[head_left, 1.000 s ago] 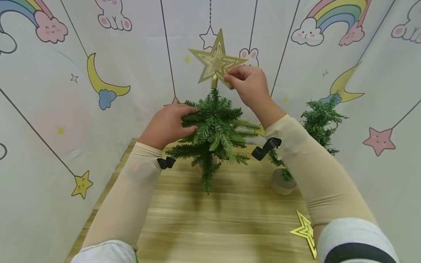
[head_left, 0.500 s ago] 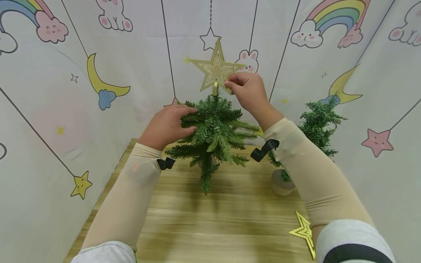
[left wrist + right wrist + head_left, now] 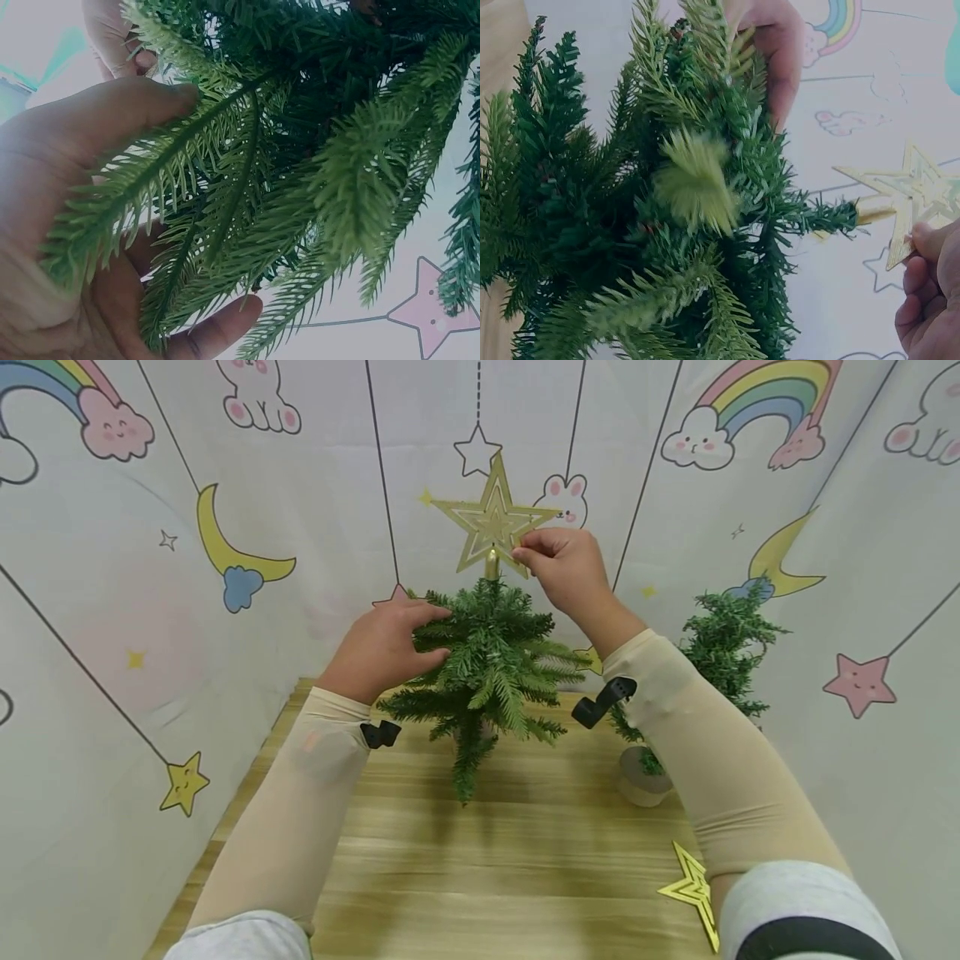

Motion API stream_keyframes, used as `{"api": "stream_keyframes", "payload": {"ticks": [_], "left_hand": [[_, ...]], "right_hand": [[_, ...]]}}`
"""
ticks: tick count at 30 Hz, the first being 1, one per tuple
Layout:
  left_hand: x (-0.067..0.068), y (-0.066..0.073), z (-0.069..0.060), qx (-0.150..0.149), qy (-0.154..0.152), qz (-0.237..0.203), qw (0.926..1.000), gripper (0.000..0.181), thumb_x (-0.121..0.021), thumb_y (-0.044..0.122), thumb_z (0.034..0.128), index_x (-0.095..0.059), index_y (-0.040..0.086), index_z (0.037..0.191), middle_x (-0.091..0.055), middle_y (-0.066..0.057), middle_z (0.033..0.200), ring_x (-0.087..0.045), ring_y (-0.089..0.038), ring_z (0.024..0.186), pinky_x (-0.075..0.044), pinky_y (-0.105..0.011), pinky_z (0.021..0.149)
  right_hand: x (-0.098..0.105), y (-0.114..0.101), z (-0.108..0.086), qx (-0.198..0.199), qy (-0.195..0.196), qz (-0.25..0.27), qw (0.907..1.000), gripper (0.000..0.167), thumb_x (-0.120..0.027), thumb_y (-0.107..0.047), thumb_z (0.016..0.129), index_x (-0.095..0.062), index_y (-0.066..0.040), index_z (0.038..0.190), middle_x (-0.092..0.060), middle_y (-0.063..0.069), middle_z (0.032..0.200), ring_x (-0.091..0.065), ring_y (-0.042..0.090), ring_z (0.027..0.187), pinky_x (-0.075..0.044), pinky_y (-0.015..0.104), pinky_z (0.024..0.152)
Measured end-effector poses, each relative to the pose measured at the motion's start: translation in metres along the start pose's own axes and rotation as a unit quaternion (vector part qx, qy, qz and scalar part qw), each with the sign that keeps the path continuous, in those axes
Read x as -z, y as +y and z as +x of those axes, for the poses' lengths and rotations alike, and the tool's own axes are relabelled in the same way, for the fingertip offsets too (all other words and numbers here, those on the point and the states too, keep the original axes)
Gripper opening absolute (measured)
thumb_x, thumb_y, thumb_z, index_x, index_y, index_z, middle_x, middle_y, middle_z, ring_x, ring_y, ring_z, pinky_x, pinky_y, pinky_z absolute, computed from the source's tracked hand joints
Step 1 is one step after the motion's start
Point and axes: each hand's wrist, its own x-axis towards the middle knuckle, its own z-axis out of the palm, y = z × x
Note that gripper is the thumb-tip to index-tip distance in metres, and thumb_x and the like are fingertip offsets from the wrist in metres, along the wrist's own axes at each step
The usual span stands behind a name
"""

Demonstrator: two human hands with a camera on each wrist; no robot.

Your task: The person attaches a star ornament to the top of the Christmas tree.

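Observation:
In the head view a gold star tree topper (image 3: 495, 518) sits on the tip of a small green Christmas tree (image 3: 491, 652), its gold socket over the top. My right hand (image 3: 568, 564) pinches the star's lower right point between thumb and fingers. The same pinch on the star (image 3: 922, 195) shows in the right wrist view. My left hand (image 3: 386, 643) reaches into the tree's left branches, fingers and thumb spread apart. In the left wrist view its thumb (image 3: 142, 109) lies over a branch while other fingers pass below the needles, partly hidden.
A second small tree (image 3: 727, 652) with a round base (image 3: 643, 777) stands behind my right forearm. Another gold star (image 3: 693, 889) lies on the wooden table (image 3: 480, 877) at lower right, partly hidden by my arm. A printed cloth backdrop (image 3: 315, 510) rises behind and at both sides.
The star and my right hand have moved down a little since one second ago, mostly in the first half second. My left hand has stayed in the branches.

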Motion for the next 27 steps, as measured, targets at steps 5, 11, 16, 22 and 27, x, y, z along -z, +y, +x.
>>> {"api": "stream_keyframes", "payload": {"ticks": [5, 11, 16, 22, 27], "left_hand": [[0.0004, 0.0005, 0.0016, 0.008, -0.005, 0.003, 0.9999, 0.058, -0.077, 0.037, 0.0936, -0.061, 0.021, 0.147, -0.061, -0.006, 0.146, -0.069, -0.032, 0.113, -0.056, -0.052, 0.093], [0.0003, -0.0010, 0.0032, 0.007, -0.005, 0.004, 1.0000, 0.058, -0.078, 0.036, 0.0938, -0.061, 0.020, 0.147, -0.061, -0.008, 0.147, -0.056, -0.037, 0.134, -0.056, -0.050, 0.092], [0.0005, -0.0022, 0.0041, 0.004, -0.007, 0.005, 0.9999, 0.058, -0.078, 0.035, 0.0937, -0.061, 0.020, 0.147, -0.062, -0.008, 0.145, -0.063, -0.033, 0.125, -0.054, -0.053, 0.098], [0.0006, -0.0050, 0.0023, 0.009, -0.009, 0.006, 0.9999, 0.058, -0.077, 0.036, 0.0943, -0.060, 0.020, 0.148, -0.061, -0.007, 0.146, -0.058, -0.032, 0.133, -0.048, -0.054, 0.107], [0.0001, -0.0062, 0.0022, 0.011, -0.011, 0.007, 0.9999, 0.058, -0.077, 0.035, 0.0942, -0.060, 0.020, 0.148, -0.061, -0.007, 0.146, -0.056, -0.032, 0.134, -0.047, -0.053, 0.109]], "right_hand": [[0.0014, -0.0014, 0.0020, -0.012, -0.014, -0.013, 0.9997, 0.021, -0.068, -0.026, 0.103, -0.080, -0.010, 0.110, -0.074, 0.005, 0.096, -0.063, 0.020, 0.084, -0.046, 0.030, 0.069], [0.0000, -0.0014, 0.0036, -0.036, -0.035, -0.012, 0.9986, 0.021, -0.068, -0.027, 0.103, -0.075, -0.010, 0.112, -0.074, 0.003, 0.104, -0.066, 0.016, 0.097, -0.051, 0.032, 0.086], [-0.0011, -0.0024, 0.0028, -0.030, -0.036, -0.001, 0.9989, 0.021, -0.068, -0.025, 0.103, -0.074, -0.010, 0.116, -0.074, 0.003, 0.107, -0.066, 0.013, 0.099, -0.052, 0.032, 0.090], [-0.0030, -0.0040, 0.0015, -0.036, -0.046, 0.015, 0.9982, 0.018, -0.067, -0.023, 0.103, -0.073, -0.013, 0.117, -0.073, 0.002, 0.106, -0.065, 0.014, 0.097, -0.050, 0.032, 0.086], [-0.0038, -0.0017, 0.0008, -0.043, -0.048, 0.022, 0.9977, 0.018, -0.066, -0.022, 0.104, -0.073, -0.012, 0.117, -0.073, 0.002, 0.108, -0.066, 0.013, 0.100, -0.051, 0.032, 0.088]]}}
